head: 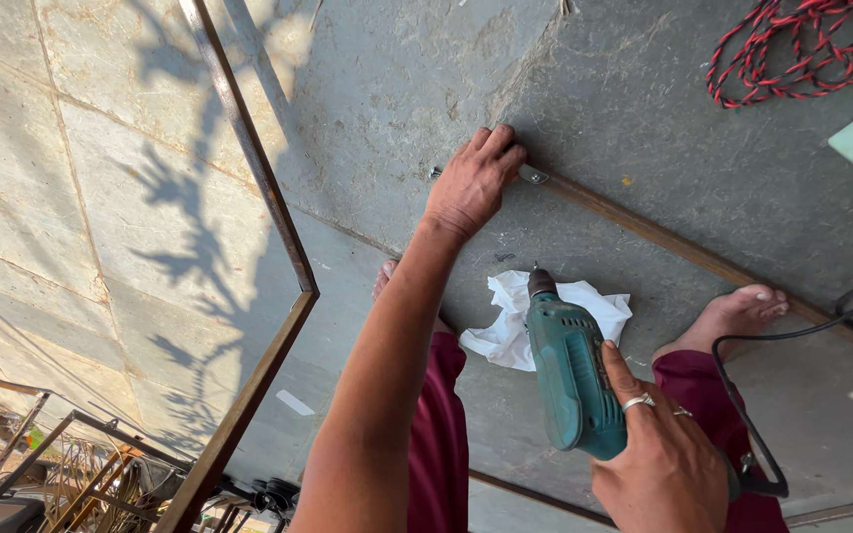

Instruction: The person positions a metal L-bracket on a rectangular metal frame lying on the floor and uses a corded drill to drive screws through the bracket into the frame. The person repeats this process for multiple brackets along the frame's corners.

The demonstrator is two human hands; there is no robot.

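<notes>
Closest to my lens was the right hand, low in the frame, wrapped tight around the rear of a teal plastic electric drill, ringed forefinger stretched along its side. That drill pointed up the frame, its dark chuck hovering over a crumpled white cloth on the floor.

Biggest of all that I saw was the grey stone slab floor, sunlit at left and carrying a leafy shadow. Across it lay a rusty brown metal bar frame: one long bar ran down from the top edge to a corner at mid-left, and another ran from the middle of the view toward the right edge.

Next in size was the left arm, reaching up the middle of the view over dark red trouser legs. The left hand lay palm down, fingers together, pressing on the end of the right-hand bar, beside a small silvery bracket.

A black power cord looped from the drill out to the right edge. A red and black twisted cord was heaped at top right. Bare toes rested just below the bar, right of the cloth.
</notes>
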